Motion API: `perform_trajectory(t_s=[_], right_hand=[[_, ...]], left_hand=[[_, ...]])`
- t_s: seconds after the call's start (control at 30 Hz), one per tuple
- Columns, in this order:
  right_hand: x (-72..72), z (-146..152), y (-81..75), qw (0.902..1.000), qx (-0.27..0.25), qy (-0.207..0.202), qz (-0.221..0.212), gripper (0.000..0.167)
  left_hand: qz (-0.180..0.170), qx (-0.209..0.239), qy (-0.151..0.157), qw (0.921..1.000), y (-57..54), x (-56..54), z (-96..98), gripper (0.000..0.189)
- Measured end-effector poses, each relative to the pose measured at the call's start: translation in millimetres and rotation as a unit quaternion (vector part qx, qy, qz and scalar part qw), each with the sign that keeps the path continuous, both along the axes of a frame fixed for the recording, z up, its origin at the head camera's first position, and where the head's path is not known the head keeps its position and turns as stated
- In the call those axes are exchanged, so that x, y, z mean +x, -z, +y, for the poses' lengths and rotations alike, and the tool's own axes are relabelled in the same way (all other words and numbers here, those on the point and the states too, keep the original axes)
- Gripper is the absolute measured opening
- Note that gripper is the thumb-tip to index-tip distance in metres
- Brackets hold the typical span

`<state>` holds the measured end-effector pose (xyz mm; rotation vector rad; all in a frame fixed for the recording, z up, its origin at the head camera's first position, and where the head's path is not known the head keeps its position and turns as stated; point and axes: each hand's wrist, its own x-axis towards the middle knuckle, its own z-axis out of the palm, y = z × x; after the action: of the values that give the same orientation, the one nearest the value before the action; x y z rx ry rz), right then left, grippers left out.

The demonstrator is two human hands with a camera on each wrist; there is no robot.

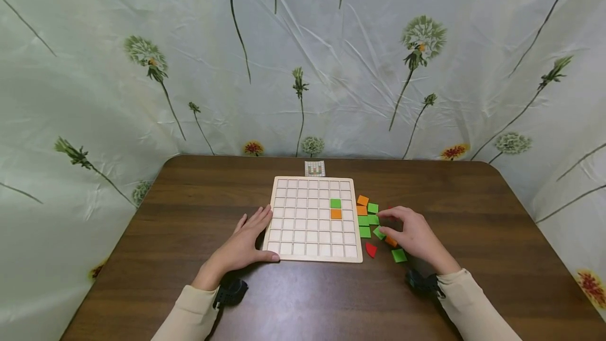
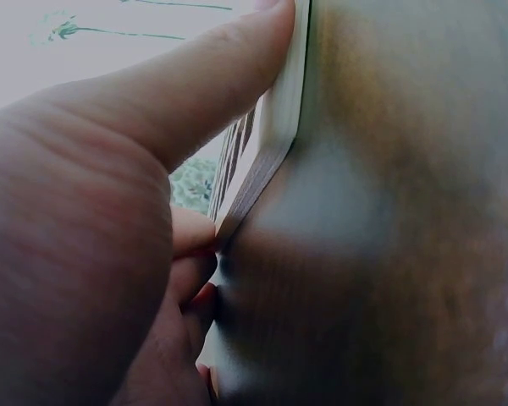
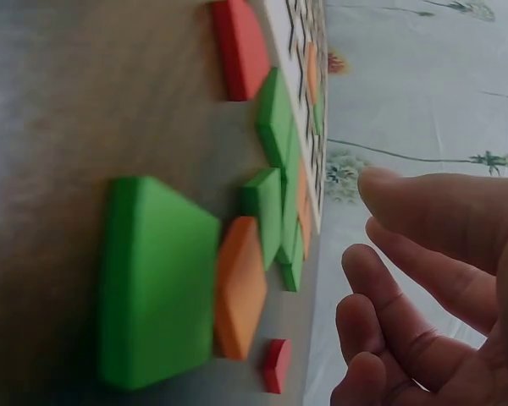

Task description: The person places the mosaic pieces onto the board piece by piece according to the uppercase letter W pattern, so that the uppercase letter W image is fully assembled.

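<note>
Left hand (image 1: 243,246) on board (image 1: 312,224) edge, right hand (image 1: 413,231) above tiles (image 1: 363,221)

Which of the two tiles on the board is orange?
The lower tile in the head view; the other, the green tile, sits directly above it.

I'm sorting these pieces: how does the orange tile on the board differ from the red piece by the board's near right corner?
The orange tile is square, while the red piece has a curved edge. The orange tile sits in a cell of the board, lined up with its grid; the red piece lies at an angle on the table. Both are flat, and neither is being held.
</note>
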<state>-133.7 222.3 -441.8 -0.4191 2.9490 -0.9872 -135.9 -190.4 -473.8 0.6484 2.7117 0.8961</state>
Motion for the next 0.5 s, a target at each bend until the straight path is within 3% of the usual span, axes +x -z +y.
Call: perform_trajectory(t_s=[0.23, 0.5], right_hand=[[7.4, 2.3, 1.9, 0.9997, 0.008, 0.004, -0.022, 0.032], [11.0, 0.5, 5.4, 0.9994, 0.029, 0.005, -0.019, 0.033]], left_hand=[[-0.001, -0.004, -0.001, 1.0000, 0.3, -0.5, 0.1, 0.113], [-0.003, -0.005, 0.002, 1.0000, -0.5, -0.5, 0.3, 0.114]])
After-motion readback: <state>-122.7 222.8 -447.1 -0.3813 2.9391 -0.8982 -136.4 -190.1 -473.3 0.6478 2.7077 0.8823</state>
